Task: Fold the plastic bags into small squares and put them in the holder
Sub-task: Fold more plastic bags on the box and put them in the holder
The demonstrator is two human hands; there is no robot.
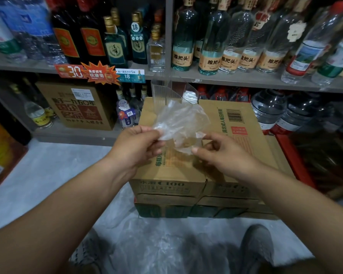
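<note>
A clear, crumpled plastic bag (178, 121) hangs in the air above a cardboard box (246, 139). My left hand (137, 147) pinches its left edge and my right hand (220, 153) pinches its lower right edge. Behind the bag, on the far part of the box top, stands a clear ribbed plastic holder (164, 91), upright, with a bit of crumpled clear plastic (190, 95) at its right side. More clear plastic bags (156, 244) lie on the floor by my feet.
The box sits on top of other stacked cartons (166, 206). Shelves (226, 78) of glass bottles run right behind the box. Large water jugs (269, 109) stand at the right. My grey shoes (257, 248) are on the pale floor in front of the stack.
</note>
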